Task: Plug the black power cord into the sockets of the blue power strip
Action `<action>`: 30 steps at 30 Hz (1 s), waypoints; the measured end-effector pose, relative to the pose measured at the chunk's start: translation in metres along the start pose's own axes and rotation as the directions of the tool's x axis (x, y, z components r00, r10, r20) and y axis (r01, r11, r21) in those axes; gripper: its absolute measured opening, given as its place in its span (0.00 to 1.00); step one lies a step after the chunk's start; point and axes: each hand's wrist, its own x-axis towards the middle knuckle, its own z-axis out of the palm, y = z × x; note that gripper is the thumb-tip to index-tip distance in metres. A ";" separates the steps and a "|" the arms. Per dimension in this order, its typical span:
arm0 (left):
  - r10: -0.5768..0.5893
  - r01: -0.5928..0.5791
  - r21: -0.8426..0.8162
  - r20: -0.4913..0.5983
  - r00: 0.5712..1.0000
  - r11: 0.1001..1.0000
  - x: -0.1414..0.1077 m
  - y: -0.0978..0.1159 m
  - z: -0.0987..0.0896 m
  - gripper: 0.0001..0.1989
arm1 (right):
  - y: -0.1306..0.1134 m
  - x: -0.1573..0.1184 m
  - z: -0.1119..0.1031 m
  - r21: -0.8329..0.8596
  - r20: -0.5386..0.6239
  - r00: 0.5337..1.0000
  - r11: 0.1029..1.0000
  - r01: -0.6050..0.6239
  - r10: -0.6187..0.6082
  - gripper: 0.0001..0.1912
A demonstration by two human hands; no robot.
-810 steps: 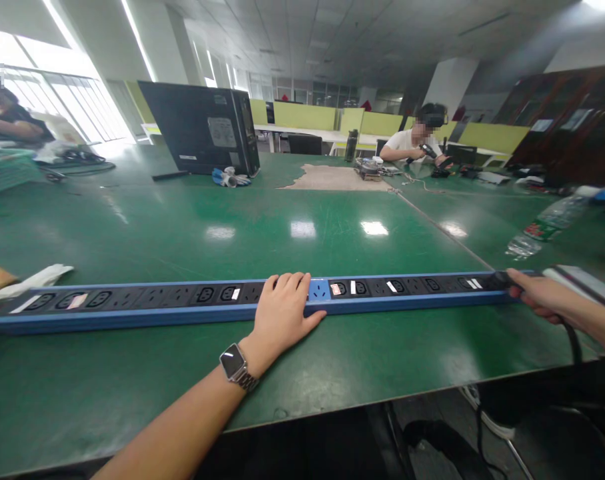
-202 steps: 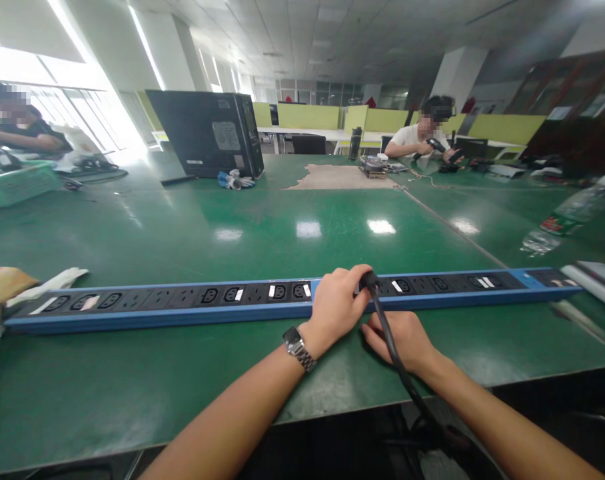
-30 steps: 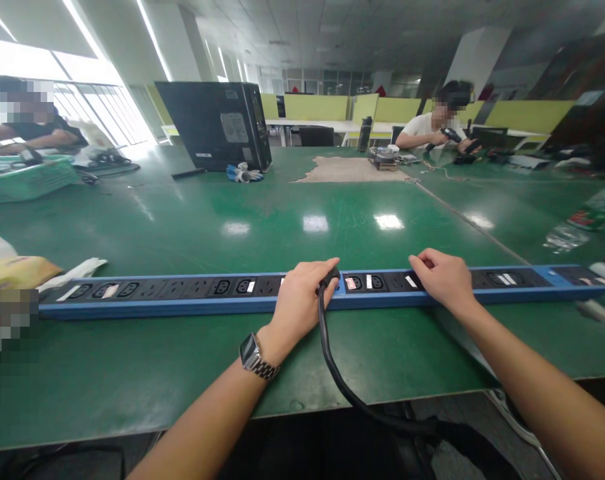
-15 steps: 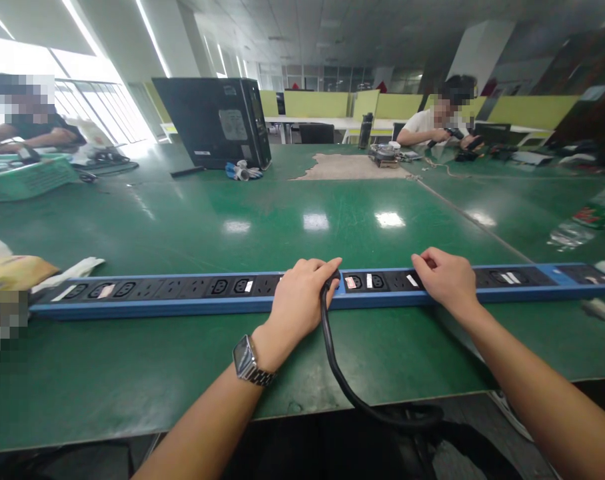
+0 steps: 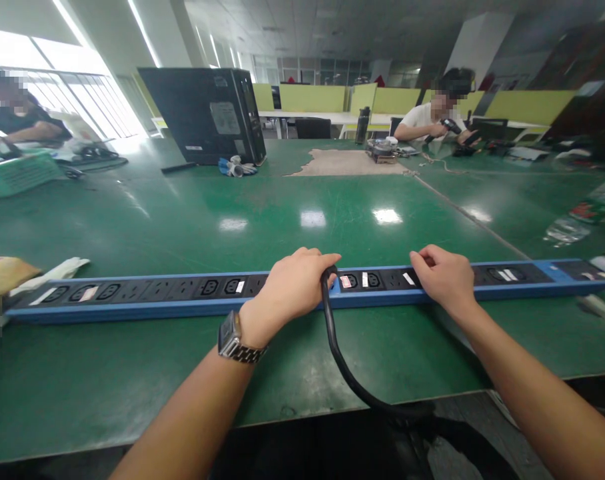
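A long blue power strip (image 5: 147, 310) with black sockets lies across the green table in front of me. My left hand (image 5: 300, 283) is closed round the black plug (image 5: 329, 272) of a power cord, at the strip's middle. From it the thick black cord (image 5: 338, 353) curves down over the table's front edge. Whether the plug sits fully in a socket is hidden by my fingers. Farther right, my right hand (image 5: 445, 273) rests over the strip with its fingers curled and thumb against the forefinger. What it holds, if anything, cannot be seen.
Across the table stand a black computer case (image 5: 202, 120), gloves (image 5: 237, 167) and a dark bottle (image 5: 363, 125). A green basket (image 5: 22, 173) is at left, a plastic bottle (image 5: 582, 213) at right. Two co-workers sit beyond, one (image 5: 412, 123) holding a dark tool.
My left wrist has shifted a little left and tilted while the fingers stay on the plug. My right hand keeps its place. The camera view has moved slightly.
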 end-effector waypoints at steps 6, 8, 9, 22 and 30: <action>-0.031 0.032 0.081 -0.014 0.999 0.996 -0.003 0.007 -0.001 0.17 | 0.000 0.000 0.000 0.003 0.002 1.000 1.000 -0.016 0.016 0.17; -0.055 0.059 0.138 -0.036 0.998 0.989 -0.004 0.011 0.001 0.17 | 0.000 0.000 0.000 0.001 0.003 1.000 1.000 -0.022 0.022 0.17; -0.060 0.067 0.161 -0.052 0.997 0.985 -0.005 0.013 0.003 0.17 | 0.000 0.000 0.000 0.003 0.003 1.000 1.000 -0.022 0.022 0.17; 0.058 -0.041 0.083 -0.222 0.973 0.996 -0.028 0.007 0.049 0.28 | -0.001 -0.001 0.000 0.000 0.006 1.000 1.000 0.007 -0.007 0.17; 0.052 -0.085 -0.059 -0.422 0.905 0.995 -0.023 0.004 0.052 0.19 | 0.000 0.000 0.000 -0.003 0.015 1.000 1.000 -0.006 0.006 0.17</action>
